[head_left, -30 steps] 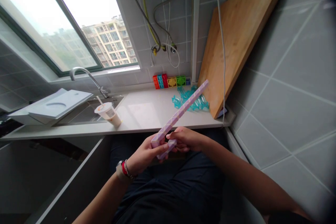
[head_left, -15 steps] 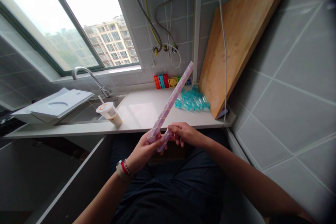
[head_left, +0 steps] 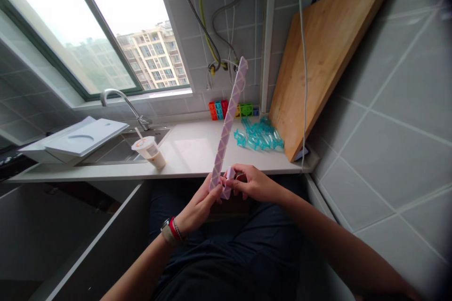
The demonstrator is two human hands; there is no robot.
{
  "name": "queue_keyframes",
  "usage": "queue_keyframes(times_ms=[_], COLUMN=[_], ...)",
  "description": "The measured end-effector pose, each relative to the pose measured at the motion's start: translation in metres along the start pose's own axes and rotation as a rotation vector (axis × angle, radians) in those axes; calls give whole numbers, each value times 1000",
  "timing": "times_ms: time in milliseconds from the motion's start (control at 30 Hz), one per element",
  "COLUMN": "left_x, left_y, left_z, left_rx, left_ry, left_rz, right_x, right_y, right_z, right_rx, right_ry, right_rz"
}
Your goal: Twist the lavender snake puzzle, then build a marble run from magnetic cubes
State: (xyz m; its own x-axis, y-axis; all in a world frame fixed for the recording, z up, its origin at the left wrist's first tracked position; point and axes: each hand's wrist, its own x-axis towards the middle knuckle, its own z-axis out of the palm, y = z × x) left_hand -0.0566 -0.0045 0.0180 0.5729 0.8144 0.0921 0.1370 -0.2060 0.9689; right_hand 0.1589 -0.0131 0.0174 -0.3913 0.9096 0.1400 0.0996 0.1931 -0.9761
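Observation:
A long lilac snake puzzle (head_left: 228, 124), made of triangular segments with pale seams, stands nearly upright in front of me, its long part leaning slightly right. My left hand (head_left: 202, 203) is closed around its lower end, thumb across the front. The short bottom part bends round to the right of the long part. My right hand (head_left: 257, 184) pinches this short end between thumb and fingers. Both hands are just in front of the counter edge, above my lap. Some fingertips are hidden behind the puzzle.
On the white counter (head_left: 190, 146) stand a lidded drink cup with a straw (head_left: 150, 151), turquoise plastic pieces (head_left: 259, 135) and colourful blocks (head_left: 246, 110). A wooden board (head_left: 325, 51) leans at right beside a hanging white cable (head_left: 302, 56). The sink (head_left: 123, 148) is at left, partly under white boxes (head_left: 83, 136).
The puzzle's long part has swung left and more upright. Its short end has turned away from the long part, leaving a visible bend. My left hand has shifted slightly right.

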Motion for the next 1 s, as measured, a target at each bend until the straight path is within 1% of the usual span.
queue_keyframes(times_ms=[67,133,167,267,333,433,633,767,800,867,1000], left_x=[1,3,5,8,9,9,10,16,18,21,23], left_y=[-4,-10,-13,-21,-24,-23,-20,-17,-16,-12,-8], left_z=[3,5,5,5,5,7,7,4,4,4,4], left_rx=[121,206,219,167,139,150,178,81,54,31,92], left_ry=[60,79,76,56,66,102,111,147,149,141,135], left_rz=[9,4,-4,-25,-25,-16,19,39,42,51,60], right_x=[-1,-1,-1,-1,-1,-2,-2,-4,-4,-6,-8], right_y=[0,0,0,-1,-2,-3,-6,-6,-6,-8,-13], right_z=[-1,-2,-3,-5,-6,-8,-8,-7,-6,-4,-2], right_rx=[-41,-92,-102,-72,-51,-35,17,10,-18,-119,-386], right_ry=[46,102,110,92,87,110,141,41,28,52,155], right_rz=[5,-2,-5,-1,1,-16,-54,36,55,44,-95])
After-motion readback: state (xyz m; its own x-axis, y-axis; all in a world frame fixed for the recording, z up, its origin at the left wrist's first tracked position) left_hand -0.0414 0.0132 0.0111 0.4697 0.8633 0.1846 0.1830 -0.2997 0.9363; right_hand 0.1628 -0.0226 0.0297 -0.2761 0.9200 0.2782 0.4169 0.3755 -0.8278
